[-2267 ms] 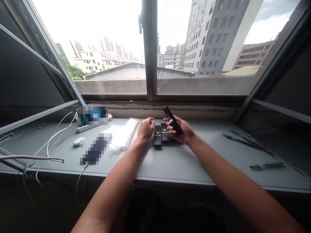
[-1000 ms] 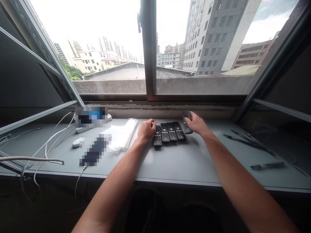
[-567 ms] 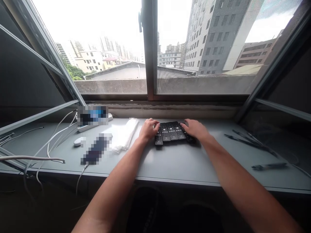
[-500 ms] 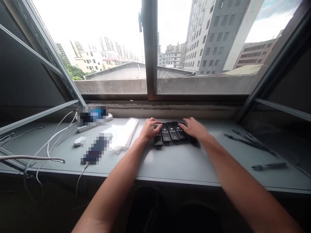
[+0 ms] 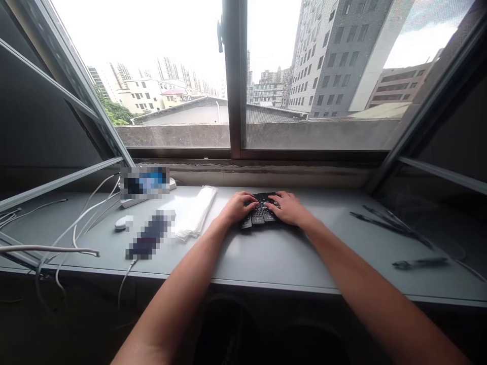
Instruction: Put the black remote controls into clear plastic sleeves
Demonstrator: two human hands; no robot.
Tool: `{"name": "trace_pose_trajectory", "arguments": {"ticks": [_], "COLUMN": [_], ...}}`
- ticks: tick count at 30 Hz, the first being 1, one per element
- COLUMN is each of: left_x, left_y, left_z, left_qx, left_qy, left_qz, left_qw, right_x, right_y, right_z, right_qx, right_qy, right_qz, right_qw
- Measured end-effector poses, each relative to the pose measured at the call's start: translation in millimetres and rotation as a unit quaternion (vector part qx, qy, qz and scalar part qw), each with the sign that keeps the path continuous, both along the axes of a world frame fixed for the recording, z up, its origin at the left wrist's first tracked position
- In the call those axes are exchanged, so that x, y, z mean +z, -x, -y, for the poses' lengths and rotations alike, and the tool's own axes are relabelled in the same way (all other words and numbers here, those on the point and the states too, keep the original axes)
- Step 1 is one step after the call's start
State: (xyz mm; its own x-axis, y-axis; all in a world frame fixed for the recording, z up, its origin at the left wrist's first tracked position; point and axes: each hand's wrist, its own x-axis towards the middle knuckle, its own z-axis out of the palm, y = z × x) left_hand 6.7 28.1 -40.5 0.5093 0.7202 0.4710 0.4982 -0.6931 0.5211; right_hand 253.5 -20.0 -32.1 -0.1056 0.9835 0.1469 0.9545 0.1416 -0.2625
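Several black remote controls lie side by side in a row on the grey table, buttons facing up. My left hand grips the left end of the row, its thumb resting over the buttons. From the other end my right hand is closed over the remotes, thumb and fingers on their tops. It covers most of the remotes on the right, so only parts of them show. Both hands press the row together between them.
Left of my hands lies a stack of clear plastic bags. Beyond it are a blurred-out dark object, a white rounded item, a power strip and white cables. Dark cables lie at the right; a window rises behind.
My right hand set the remote it held at the row's right end, then moved left over the remotes. The row is now squeezed closer, with my left hand further over its left end.
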Motion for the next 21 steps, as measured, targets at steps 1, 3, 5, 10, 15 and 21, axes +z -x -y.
{"name": "trace_pose_trajectory", "arguments": {"ticks": [1,3,5,10,15,21], "left_x": [-0.1,-0.6,-1.6,-5.0,-6.2,0.0], "left_y": [-0.1,-0.2,-0.6,-2.3,-3.6,-4.2], "left_z": [0.2,0.7,1.1,1.3,1.5,4.4], "left_qx": [0.002,0.005,0.009,0.014,0.018,0.022], "left_qy": [0.002,0.007,0.011,0.016,0.006,-0.010], "left_qz": [0.003,0.009,0.017,0.036,0.036,0.004], "left_qw": [1.000,1.000,1.000,0.999,0.999,1.000], "right_x": [0.1,0.0,-0.2,-0.6,0.1,4.2], "right_y": [0.9,2.5,3.7,5.2,2.2,-22.7], "right_z": [0.7,1.8,2.5,3.9,1.6,-5.1], "right_qx": [0.000,0.001,0.000,0.000,-0.001,-0.122], "right_qy": [-0.003,-0.010,-0.015,-0.022,-0.021,-0.012], "right_qz": [-0.004,-0.009,-0.010,-0.021,-0.038,-0.049], "right_qw": [1.000,1.000,1.000,1.000,0.999,0.991]}}
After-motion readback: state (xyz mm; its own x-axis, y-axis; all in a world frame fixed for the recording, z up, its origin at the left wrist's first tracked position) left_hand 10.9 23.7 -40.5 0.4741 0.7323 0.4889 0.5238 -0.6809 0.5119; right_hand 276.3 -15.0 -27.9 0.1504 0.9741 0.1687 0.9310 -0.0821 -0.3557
